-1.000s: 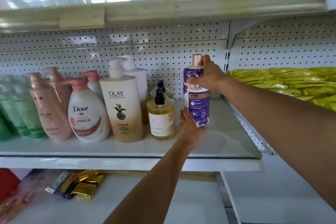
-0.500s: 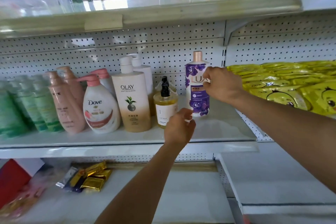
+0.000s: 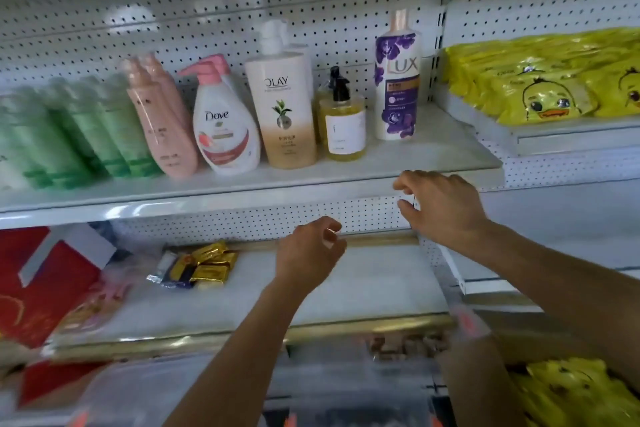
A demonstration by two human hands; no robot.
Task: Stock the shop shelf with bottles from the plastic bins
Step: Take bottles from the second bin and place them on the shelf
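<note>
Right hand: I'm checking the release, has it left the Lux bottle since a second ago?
Yes. The right hand has dropped off the Lux bottle to the shelf's front edge, holding nothing.

Purple Lux bottle [image 3: 397,80]: now stands free and upright on the shelf [image 3: 433,152], released by both hands. Left hand [image 3: 308,258] and right hand [image 3: 440,204]: withdrawn below the shelf edge, fingers loosely curled, holding nothing.

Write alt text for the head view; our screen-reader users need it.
Two empty hands, left and right, hover below a white shelf where a purple Lux bottle stands upright at the right end of a row of bottles.
</note>
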